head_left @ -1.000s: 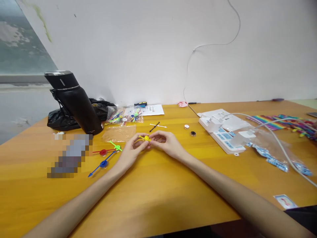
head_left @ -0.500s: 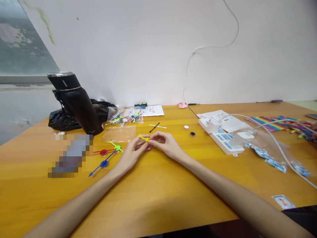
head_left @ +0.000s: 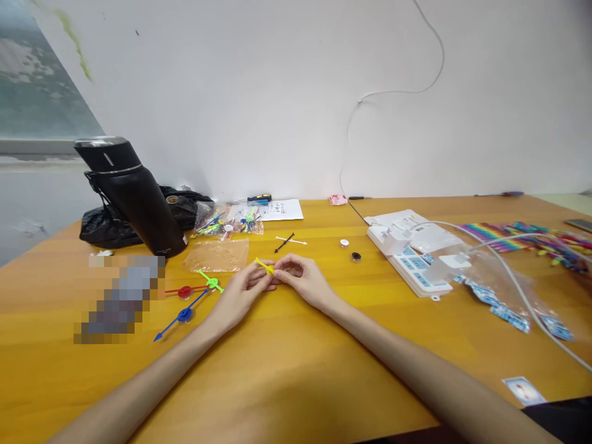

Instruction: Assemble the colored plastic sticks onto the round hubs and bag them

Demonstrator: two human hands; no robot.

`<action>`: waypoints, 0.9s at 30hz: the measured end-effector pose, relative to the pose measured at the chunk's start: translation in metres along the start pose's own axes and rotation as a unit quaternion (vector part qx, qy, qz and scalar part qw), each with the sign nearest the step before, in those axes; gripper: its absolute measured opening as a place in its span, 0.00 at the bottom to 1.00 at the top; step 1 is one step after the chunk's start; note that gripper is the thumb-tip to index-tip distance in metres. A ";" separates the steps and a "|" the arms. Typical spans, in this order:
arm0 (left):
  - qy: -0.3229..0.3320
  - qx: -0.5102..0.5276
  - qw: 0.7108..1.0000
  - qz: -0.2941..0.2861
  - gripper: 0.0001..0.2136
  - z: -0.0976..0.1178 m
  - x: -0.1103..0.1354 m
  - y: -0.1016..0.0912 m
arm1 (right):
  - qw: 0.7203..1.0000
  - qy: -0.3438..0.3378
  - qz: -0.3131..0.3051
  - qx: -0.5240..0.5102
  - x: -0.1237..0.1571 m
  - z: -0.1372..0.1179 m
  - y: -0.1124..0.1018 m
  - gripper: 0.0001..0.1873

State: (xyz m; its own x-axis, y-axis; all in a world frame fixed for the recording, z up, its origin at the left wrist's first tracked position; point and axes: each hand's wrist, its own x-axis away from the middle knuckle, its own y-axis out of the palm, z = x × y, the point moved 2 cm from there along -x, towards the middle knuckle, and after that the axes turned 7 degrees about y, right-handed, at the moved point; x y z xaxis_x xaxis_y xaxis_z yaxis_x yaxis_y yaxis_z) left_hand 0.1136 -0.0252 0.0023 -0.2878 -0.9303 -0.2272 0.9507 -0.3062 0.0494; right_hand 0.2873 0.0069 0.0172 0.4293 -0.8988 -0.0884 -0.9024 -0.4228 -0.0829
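Note:
A small yellow arrow spinner (head_left: 264, 266) is pinched between my two hands above the middle of the table. My left hand (head_left: 237, 297) grips it from the left, and my right hand (head_left: 309, 280) closes on its hub from the right; fingers hide part of it. Left of my left hand lie a green arrow spinner (head_left: 212, 283), a red arrow spinner (head_left: 185, 291) and a blue arrow spinner (head_left: 185, 315). Beyond my hands, a black arrow (head_left: 285, 242) crosses a white arrow (head_left: 296, 242). Farther right rest a white round piece (head_left: 344, 243) and a black round piece (head_left: 356, 256).
A tall black bottle (head_left: 139, 200) stands at the left by a black bag (head_left: 108, 227). Clear bags of spinner parts (head_left: 227, 221) lie behind. On the right are a power strip (head_left: 419, 271) with white cables, rainbow-coloured items (head_left: 499, 235) and a small card (head_left: 524, 391).
The view has shifted slightly, so most things on the table sit a little further left and lower. Both hands keep hold of the yellow arrow spinner, with hardly any change in grip.

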 end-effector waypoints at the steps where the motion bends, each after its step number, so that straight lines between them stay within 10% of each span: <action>1: -0.002 -0.003 1.000 -0.001 0.20 0.001 0.000 0.000 | 1.000 0.006 -0.001 -0.005 0.000 0.000 0.000 0.17; 27: 0.019 -0.029 0.999 -0.011 0.18 0.016 0.005 0.005 | 0.984 -0.035 -0.028 0.172 0.005 -0.008 0.003 0.14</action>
State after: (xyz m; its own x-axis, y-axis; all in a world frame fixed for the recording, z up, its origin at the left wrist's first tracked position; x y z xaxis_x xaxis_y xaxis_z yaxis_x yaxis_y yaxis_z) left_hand 0.1153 -0.0348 0.0169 -0.3050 -0.9146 -0.2653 0.9497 -0.3130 -0.0126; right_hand 0.2863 -0.0002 0.0239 0.4902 -0.8600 -0.1418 -0.8164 -0.3961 -0.4202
